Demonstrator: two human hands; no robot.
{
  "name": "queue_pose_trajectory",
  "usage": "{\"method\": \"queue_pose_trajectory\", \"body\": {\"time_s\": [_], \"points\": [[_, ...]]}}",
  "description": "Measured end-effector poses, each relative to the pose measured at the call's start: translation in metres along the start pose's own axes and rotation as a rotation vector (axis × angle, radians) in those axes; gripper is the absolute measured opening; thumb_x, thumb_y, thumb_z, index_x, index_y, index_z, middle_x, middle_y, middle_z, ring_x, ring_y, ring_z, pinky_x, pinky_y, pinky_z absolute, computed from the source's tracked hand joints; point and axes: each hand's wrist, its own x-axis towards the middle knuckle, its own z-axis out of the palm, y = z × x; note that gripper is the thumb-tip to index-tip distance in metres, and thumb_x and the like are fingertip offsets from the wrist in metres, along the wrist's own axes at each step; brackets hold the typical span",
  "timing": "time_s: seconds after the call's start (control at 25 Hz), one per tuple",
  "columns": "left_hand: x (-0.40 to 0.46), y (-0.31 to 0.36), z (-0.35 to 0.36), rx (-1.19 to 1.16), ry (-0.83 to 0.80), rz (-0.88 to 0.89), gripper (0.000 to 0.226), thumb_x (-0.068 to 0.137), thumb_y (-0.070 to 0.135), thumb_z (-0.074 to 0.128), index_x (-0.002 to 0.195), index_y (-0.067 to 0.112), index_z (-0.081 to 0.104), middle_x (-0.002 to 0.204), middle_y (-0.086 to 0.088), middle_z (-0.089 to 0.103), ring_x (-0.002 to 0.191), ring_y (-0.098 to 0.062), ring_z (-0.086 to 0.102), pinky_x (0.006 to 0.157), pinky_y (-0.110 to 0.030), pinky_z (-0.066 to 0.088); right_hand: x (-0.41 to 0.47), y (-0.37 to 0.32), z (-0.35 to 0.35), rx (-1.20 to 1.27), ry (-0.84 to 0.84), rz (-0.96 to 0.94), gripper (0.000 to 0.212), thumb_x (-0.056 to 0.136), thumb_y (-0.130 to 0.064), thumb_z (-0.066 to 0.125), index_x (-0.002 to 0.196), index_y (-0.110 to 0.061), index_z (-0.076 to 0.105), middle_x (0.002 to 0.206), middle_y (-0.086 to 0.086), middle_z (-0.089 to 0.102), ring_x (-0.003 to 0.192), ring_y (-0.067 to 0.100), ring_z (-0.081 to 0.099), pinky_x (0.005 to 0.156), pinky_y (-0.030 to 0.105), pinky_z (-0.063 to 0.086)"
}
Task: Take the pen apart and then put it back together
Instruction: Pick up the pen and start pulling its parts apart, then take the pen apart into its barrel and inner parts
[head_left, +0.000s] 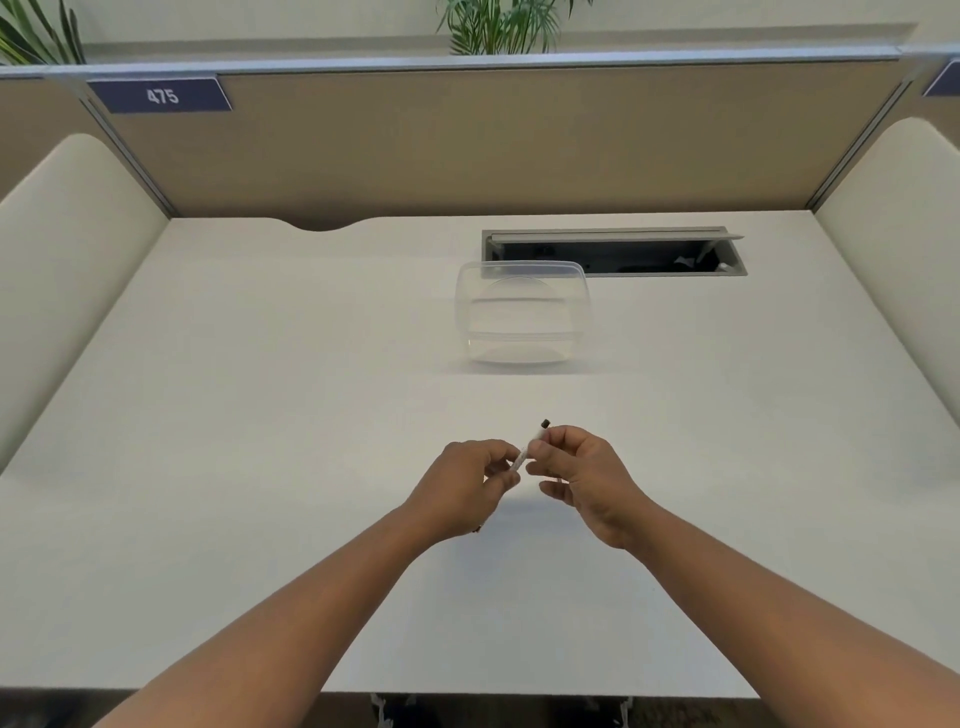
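Above the near middle of the white laminate desk (260, 415), both bare hands hold a slim white plastic pen with a small dark end cap (530, 447) in the air, clear of the surface. The pen lies slanted, its dark end pointing toward one o'clock and its lower end hidden inside the left hand (467, 483). The left hand's fingertips are pressed together around that lower part; the right hand (582, 473) pinches the upper barrel between thumb and forefinger, just below the dark cap, with the other fingers curled loosely beneath. The two hands are nearly touching, with only a short stretch of barrel showing between them. Whether the pen is whole or already loosened at a joint is too small to tell. It looks very light, thin and stiff, with a smooth barrel that will probably slip under a twist, so a firm fingertip pinch on each side of the joint seems the best hold, turning the halves against each other. Any inner parts would be tiny and liable to roll or spring away. At twelve o'clock from the hands, well apart, stands a clear plastic rounded container (522, 317), and behind it, toward one o'clock, an open grey cable hatch (613, 253) is set into the desk.
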Motion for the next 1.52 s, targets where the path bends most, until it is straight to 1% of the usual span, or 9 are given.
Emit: {"method": "queue_pose_trajectory", "body": {"time_s": [0.16, 0.28, 0.44, 0.52, 0.64, 0.84, 1.12, 1.32, 1.52], "points": [[0.006, 0.006, -0.005, 0.049, 0.071, 0.055, 0.013, 0.097, 0.026, 0.064, 0.1, 0.023, 0.076, 0.095, 0.007, 0.076, 0.086, -0.014, 0.069, 0.081, -0.034, 0.057, 0.002, -0.004, 0.001, -0.039, 0.04, -0.063, 0.007, 0.096, -0.016, 0.064, 0.094, -0.011, 0.059, 0.091, 0.007, 0.077, 0.084, 0.019, 0.074, 0.081, 0.034, 0.053], [0.01, 0.01, -0.008, 0.031, 0.201, 0.093, 0.027, 0.098, 0.023, 0.065, 0.124, 0.022, 0.068, 0.104, 0.01, 0.07, 0.074, -0.008, 0.063, 0.08, -0.025, 0.052, 0.005, -0.004, 0.0, -0.095, 0.036, -0.096, 0.007, 0.096, -0.012, 0.062, 0.09, -0.009, 0.058, 0.079, 0.008, 0.069, 0.075, 0.022, 0.067, 0.079, 0.037, 0.054], [0.017, 0.01, -0.014, 0.15, 0.112, 0.137, 0.044, 0.101, 0.021, 0.058, 0.145, 0.022, 0.053, 0.122, 0.003, 0.064, 0.091, -0.014, 0.06, 0.091, -0.031, 0.05, 0.005, 0.0, -0.001, -0.374, -0.007, -0.122, 0.004, 0.095, -0.019, 0.063, 0.094, -0.016, 0.065, 0.081, -0.002, 0.059, 0.068, 0.013, 0.06, 0.069, 0.032, 0.055], [0.018, 0.007, -0.016, 0.247, 0.032, 0.136, 0.032, 0.103, 0.022, 0.054, 0.135, 0.019, 0.062, 0.112, -0.001, 0.066, 0.096, -0.019, 0.059, 0.089, -0.034, 0.049, 0.006, 0.002, -0.001, -0.546, -0.019, -0.168, 0.006, 0.093, -0.022, 0.061, 0.094, -0.024, 0.067, 0.081, -0.008, 0.06, 0.062, 0.009, 0.053, 0.059, 0.026, 0.049], [0.015, 0.002, -0.015, 0.402, -0.06, 0.154, 0.022, 0.105, 0.02, 0.045, 0.104, 0.013, 0.066, 0.091, -0.003, 0.059, 0.087, -0.025, 0.054, 0.075, -0.037, 0.045, 0.01, 0.001, -0.005, -0.878, -0.017, -0.311, 0.009, 0.092, -0.027, 0.06, 0.092, -0.028, 0.068, 0.082, -0.01, 0.059, 0.065, 0.007, 0.05, 0.062, 0.027, 0.045], [0.01, -0.007, -0.008, 0.517, -0.195, 0.146, 0.023, 0.105, 0.022, 0.033, 0.098, 0.012, 0.053, 0.093, -0.006, 0.055, 0.086, -0.026, 0.052, 0.079, -0.045, 0.048, 0.011, -0.002, -0.003, -1.325, -0.095, -0.417, 0.025, 0.1, -0.039, 0.049, 0.099, -0.024, 0.069, 0.094, -0.005, 0.055, 0.082, 0.017, 0.054, 0.07, 0.037, 0.048], [0.01, -0.007, -0.002, 0.569, -0.231, 0.14, 0.024, 0.103, 0.026, 0.03, 0.096, 0.014, 0.049, 0.093, -0.005, 0.057, 0.087, -0.027, 0.054, 0.078, -0.046, 0.049, 0.011, -0.004, 0.005, -1.484, -0.117, -0.508, 0.025, 0.102, -0.041, 0.046, 0.103, -0.023, 0.063, 0.1, -0.004, 0.056, 0.089, 0.022, 0.054, 0.068, 0.034, 0.041], [0.009, 0.001, -0.001, 0.619, -0.188, 0.166, 0.027, 0.102, 0.02, 0.031, 0.096, 0.006, 0.053, 0.088, -0.011, 0.06, 0.081, -0.03, 0.055, 0.072, -0.045, 0.047, 0.005, -0.003, 0.008, -1.572, -0.119, -0.463, 0.02, 0.105, -0.04, 0.037, 0.091, -0.026, 0.041, 0.086, -0.003, 0.058, 0.075, 0.027, 0.053, 0.06, 0.035, 0.035], [0.008, 0.0, 0.003, 0.695, -0.197, 0.203, 0.03, 0.102, 0.023, 0.033, 0.086, 0.007, 0.053, 0.084, -0.011, 0.062, 0.078, -0.031, 0.056, 0.071, -0.045, 0.047, 0.001, 0.0, 0.012, -1.653, -0.134, -0.415, 0.023, 0.104, -0.033, 0.032, 0.087, -0.023, 0.043, 0.085, 0.004, 0.064, 0.071, 0.029, 0.053, 0.059, 0.035, 0.035]]}}
